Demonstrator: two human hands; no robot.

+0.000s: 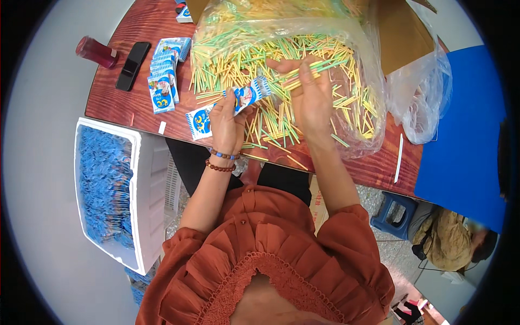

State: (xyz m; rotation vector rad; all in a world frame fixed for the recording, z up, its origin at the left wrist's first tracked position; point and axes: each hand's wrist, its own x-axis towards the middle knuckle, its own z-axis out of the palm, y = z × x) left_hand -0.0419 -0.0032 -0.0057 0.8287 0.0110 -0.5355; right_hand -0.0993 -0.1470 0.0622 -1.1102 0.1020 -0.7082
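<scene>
My left hand (228, 123) grips a blue and white packet (252, 95) above the table's front edge. Its upper right end points toward my right hand (313, 95), whose fingers are closed round a small bunch of thin yellow and green sticks (293, 82). The lower tips of that bunch are at the packet's end; whether they are inside it I cannot tell. Another blue and white packet (199, 123) shows left of my left hand, and whether it is held or lying there is unclear. Under both hands spreads a heap of similar sticks (233, 57) on clear plastic.
Overlapping packets (163, 76), a black phone (133, 66) and a red-filled jar (97, 52) occupy the table's left. A white foam box (140, 206) full of blue packets stands lower left. At right are a cardboard box (403, 35), a crumpled clear bag (420, 103) and a blue stool (394, 215).
</scene>
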